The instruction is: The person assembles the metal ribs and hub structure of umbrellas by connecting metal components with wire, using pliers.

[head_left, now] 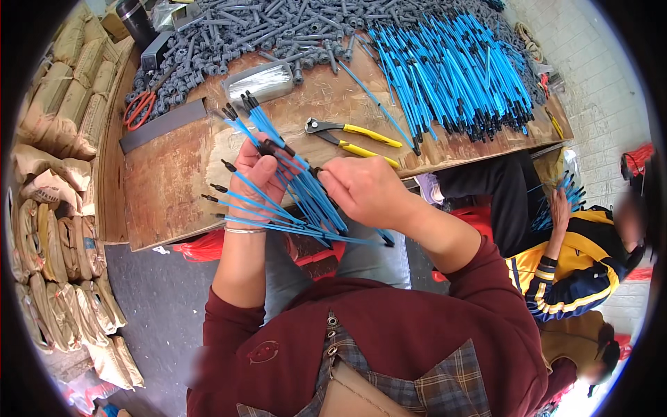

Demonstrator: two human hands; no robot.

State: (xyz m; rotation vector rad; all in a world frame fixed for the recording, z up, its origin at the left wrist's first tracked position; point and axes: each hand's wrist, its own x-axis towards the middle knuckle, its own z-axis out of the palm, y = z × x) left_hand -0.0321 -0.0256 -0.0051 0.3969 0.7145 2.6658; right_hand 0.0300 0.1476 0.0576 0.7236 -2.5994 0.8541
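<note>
A loose bundle of thin blue tubes with black ends [316, 198] is gripped by my left hand [251, 174], its thumb across them. Several of these tubes fan out to the left over my wrist; others slant down over my lap. Against the right side of the bundle, my right hand [365, 187] is closed, fingertips pinching a small black end piece [315, 172]. Its fingers mostly hide what lies within. Just beyond it, yellow-handled cutting pliers [372, 134] lie on the wooden table [167, 177], jaws to the left.
A clear tray [257, 85] holds thin white strands. Red-handled scissors [141, 110] and a dark flat strip [163, 126] lie left. Grey plastic parts [278, 31] and many blue tubes [458, 76] are heaped behind. A co-worker [573, 257] sits right; paper sacks [59, 243] stand left.
</note>
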